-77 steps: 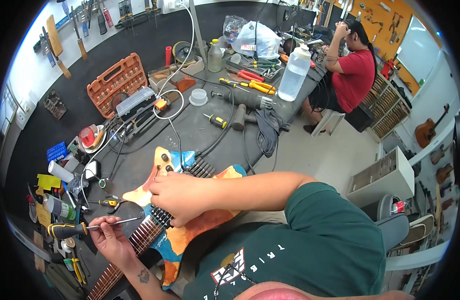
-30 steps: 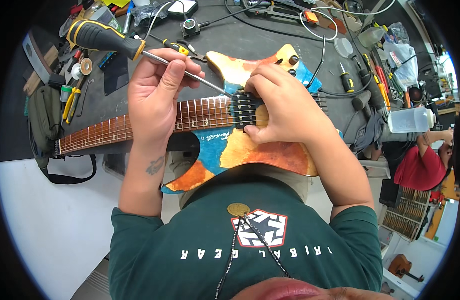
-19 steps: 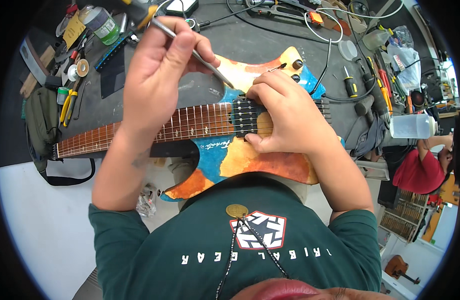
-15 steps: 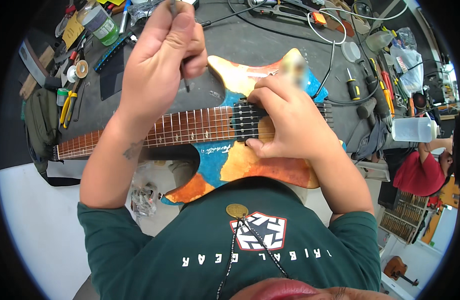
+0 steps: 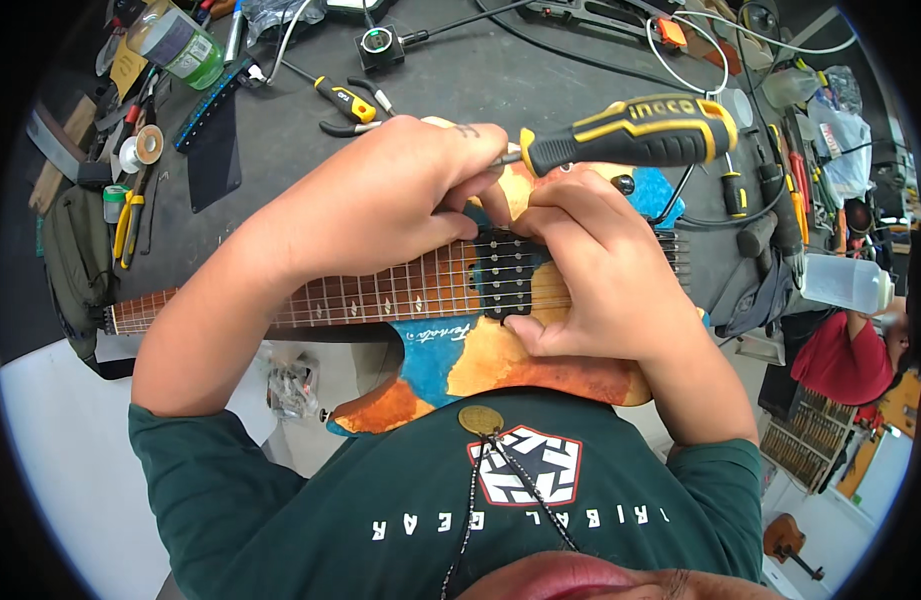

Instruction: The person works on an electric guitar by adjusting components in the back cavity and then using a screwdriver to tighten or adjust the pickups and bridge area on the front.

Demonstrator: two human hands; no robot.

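We have the black pickup point(image 5: 505, 288) set in the guitar point(image 5: 480, 360) just right of the neck point(image 5: 405, 290), long axis square to the neck's; our right hand point(image 5: 605, 260) is nearer, straddling it from the right, thumb at the end closest to us, fingertips at the far end. Our left hand point(image 5: 410, 195) sits over the neck, fingers wrapped on the shaft of the screwdriver point(image 5: 630, 137), handle jutting right above the right knuckles. Pickup lies right and body-side of the left fingertips; can't tell if the right fingers clamp or merely rest.
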